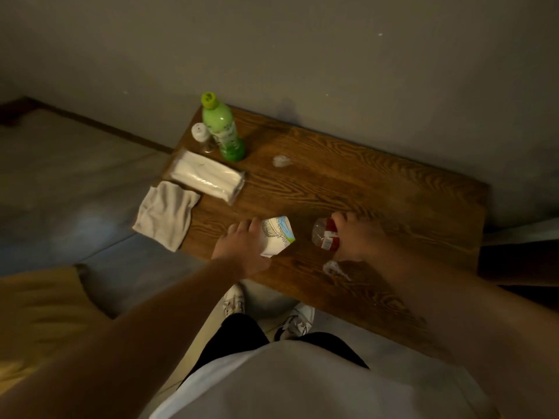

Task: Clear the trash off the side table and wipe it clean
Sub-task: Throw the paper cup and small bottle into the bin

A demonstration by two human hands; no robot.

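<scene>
Our left hand fingers hold the paper cup, mouth pointing away; our right hand fingers wrap the half-hidden bottle

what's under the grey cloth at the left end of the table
The grey cloth lies over the left corner of the wooden side table; part of it hangs past the edge above the floor. Whatever tabletop it covers is hidden, and no lump suggests anything beneath it.
</scene>
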